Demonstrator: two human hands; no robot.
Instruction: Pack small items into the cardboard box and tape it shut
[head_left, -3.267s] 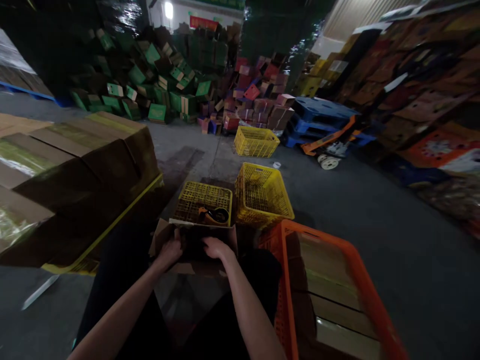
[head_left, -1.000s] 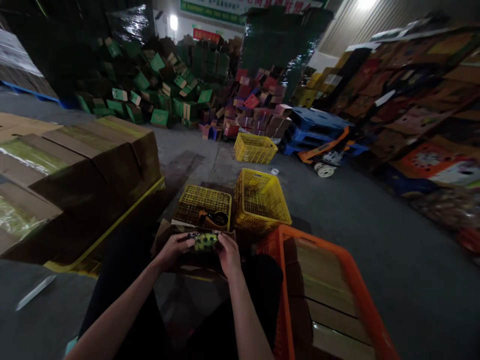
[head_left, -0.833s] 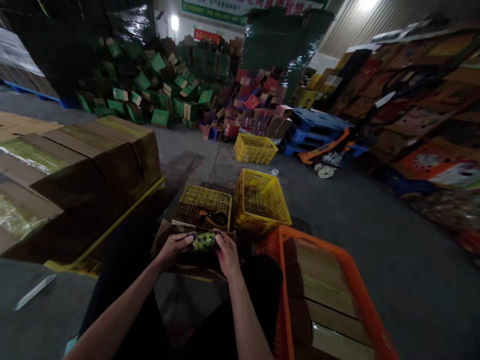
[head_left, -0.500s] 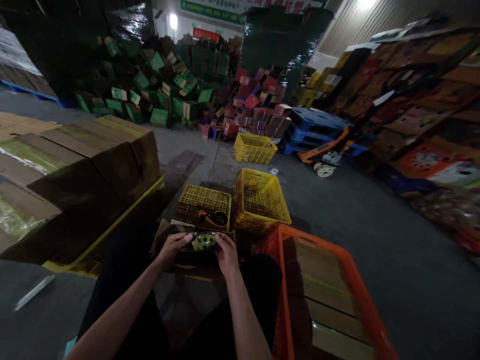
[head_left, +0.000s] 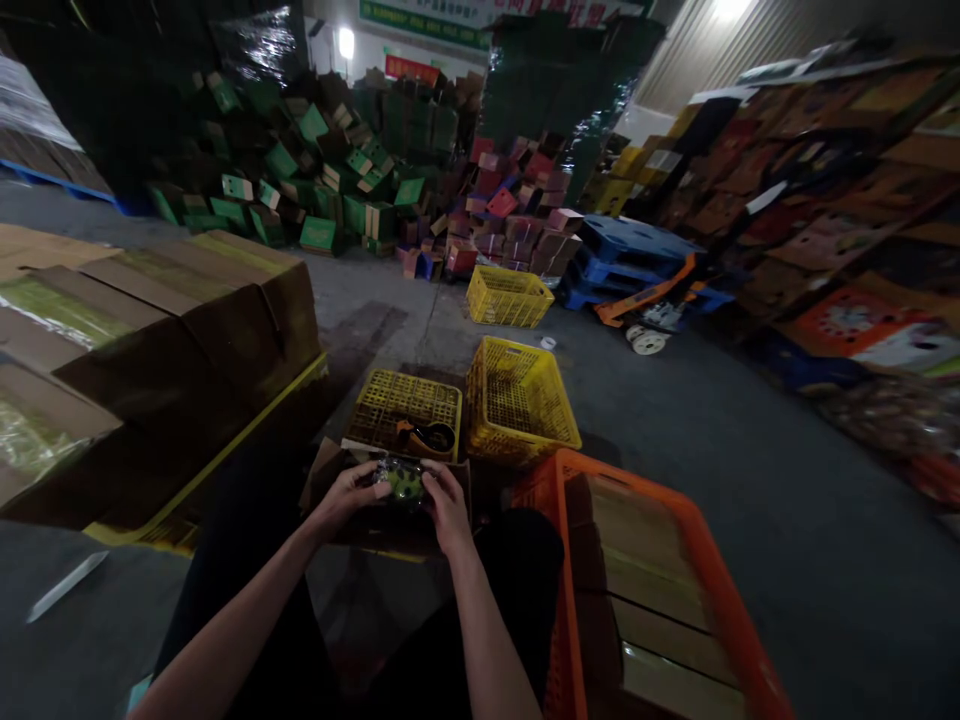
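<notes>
Both my hands hold one small clear pack of green fruit (head_left: 406, 481) over an open brown carton (head_left: 328, 468) that sits in front of my knees. My left hand (head_left: 347, 493) grips the pack's left end with curled fingers. My right hand (head_left: 445, 503) closes on its right end. Just beyond the carton lies an upturned yellow crate (head_left: 409, 403) with a tape dispenser (head_left: 427, 436) on top.
An orange crate (head_left: 712, 590) holding flat cartons stands at my right. An empty yellow crate (head_left: 520, 400) is ahead, another (head_left: 508, 296) farther off. Stacked brown cartons (head_left: 150, 340) fill the left. Piles of green and red boxes, blue pallets (head_left: 637, 245) and a pallet jack lie beyond.
My hands came up out of the carton with the green pack, and in the last second they lowered it slightly and turned it between them.
</notes>
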